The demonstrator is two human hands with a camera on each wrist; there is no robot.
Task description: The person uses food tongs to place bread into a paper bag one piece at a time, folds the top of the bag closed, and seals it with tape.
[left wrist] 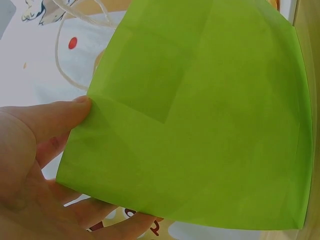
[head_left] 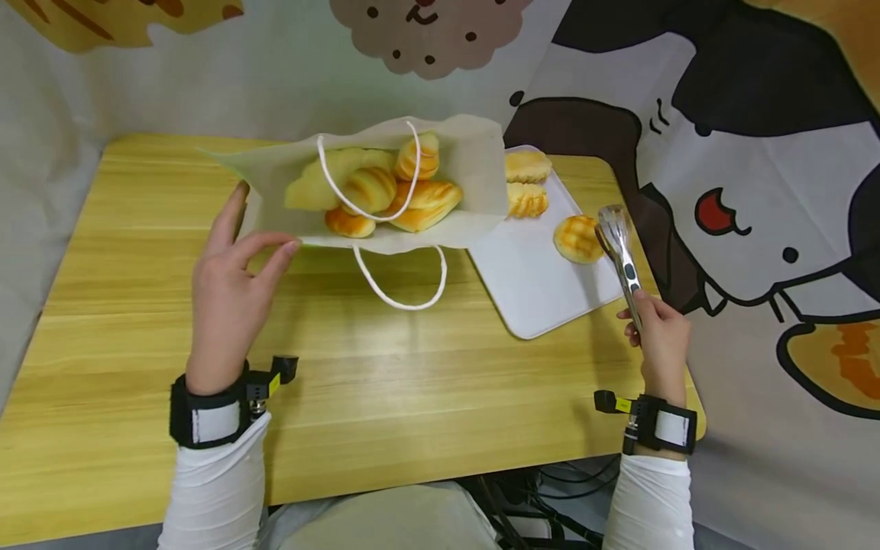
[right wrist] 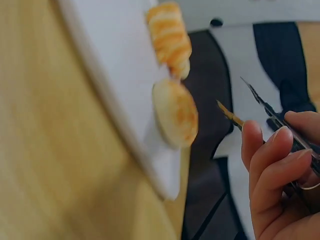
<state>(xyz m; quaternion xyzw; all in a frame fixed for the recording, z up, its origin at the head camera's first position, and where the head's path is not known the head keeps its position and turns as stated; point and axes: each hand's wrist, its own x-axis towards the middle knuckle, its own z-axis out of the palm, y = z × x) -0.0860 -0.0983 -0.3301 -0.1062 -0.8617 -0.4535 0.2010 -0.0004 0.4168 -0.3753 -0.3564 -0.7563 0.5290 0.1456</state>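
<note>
A paper bag (head_left: 481, 168), green outside and pale inside, stands with its mouth toward me and several bread pieces (head_left: 429, 202) inside. My left hand (head_left: 230, 298) holds the left edge of its mouth, thumb and fingers spread along the rim. In the left wrist view, the thumb (left wrist: 65, 115) lies on the edge of the green side (left wrist: 200, 130). My right hand (head_left: 661, 340) grips metal tongs (head_left: 622, 256) over the right side of a white tray (head_left: 525, 286). The tongs' tips are apart with nothing between them in the right wrist view, beside a round bun (right wrist: 176, 114).
Two ridged bread pieces (head_left: 528, 200) lie at the tray's back left, partly behind the bag. White rope handles (head_left: 402, 305) hang at the bag's front and arch over its mouth. The wooden table (head_left: 385, 405) meets a cartoon-printed cloth (head_left: 749, 214) behind and at right.
</note>
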